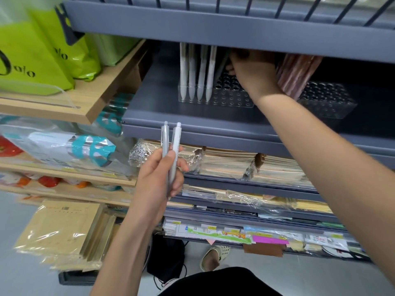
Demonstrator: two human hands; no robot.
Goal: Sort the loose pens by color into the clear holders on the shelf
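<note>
My left hand [158, 178] grips two white pens [174, 142] upright, in front of the grey shelf's edge. On that shelf a clear holder [233, 101] has several white pens [196, 71] standing along its left side. My right hand [254, 73] reaches in over this holder, its fingers partly hidden under the shelf above. It seems to pinch a dark pen [222, 65] that slants down toward the holder's holes. A second clear holder [327, 101] to the right carries a bunch of pink pens [296, 73] behind my right wrist.
The upper shelf's front edge [213, 30] hangs low over the holders. Green bags [32, 60] sit on a wooden shelf to the left. Wrapped notebook stacks [228, 163] fill the shelves below. Kraft envelopes [64, 231] and a black bag [166, 257] lie near the floor.
</note>
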